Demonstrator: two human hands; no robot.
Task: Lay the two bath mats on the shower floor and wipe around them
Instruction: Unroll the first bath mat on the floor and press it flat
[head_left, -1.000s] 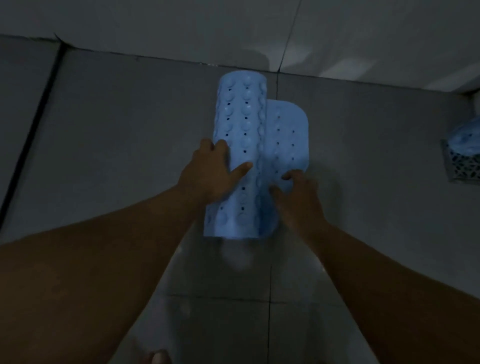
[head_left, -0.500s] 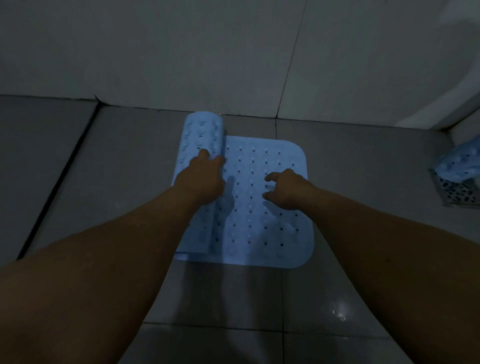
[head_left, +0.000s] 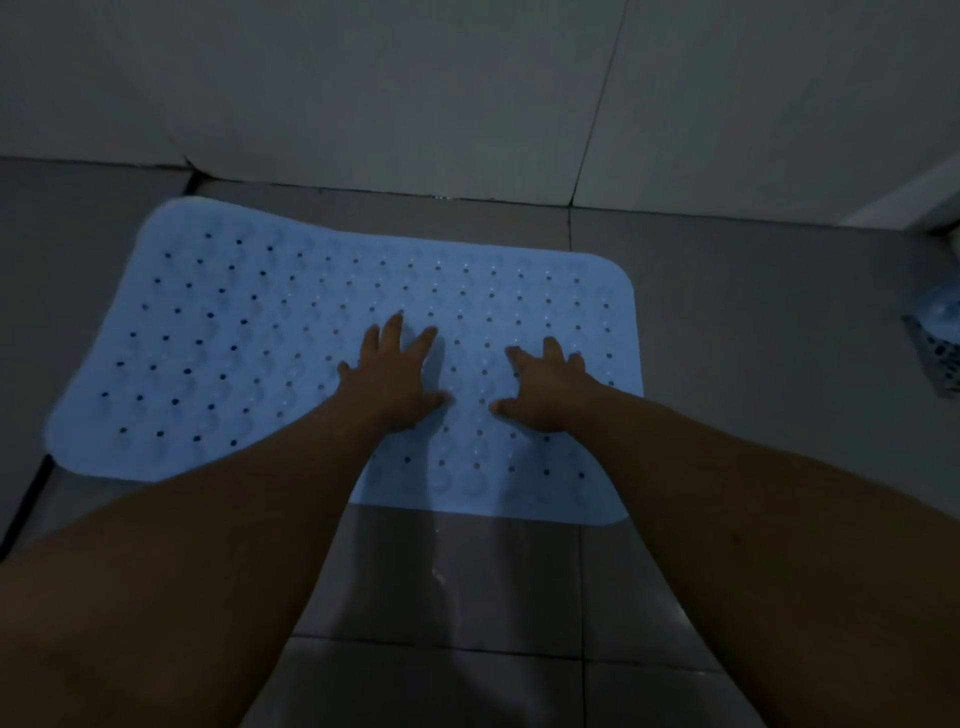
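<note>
From the head camera, a pale blue perforated rubber bath mat lies spread flat on the grey tiled shower floor, near the wall. The left hand and right hand press it, fingers straight and splayed, grasping nothing.

A dimly lit tiled room is shown. The floor is laid in large grey glossy tiles with dark grout lines. The wall is clad in pale tiles, split by a thin vertical joint.
</note>
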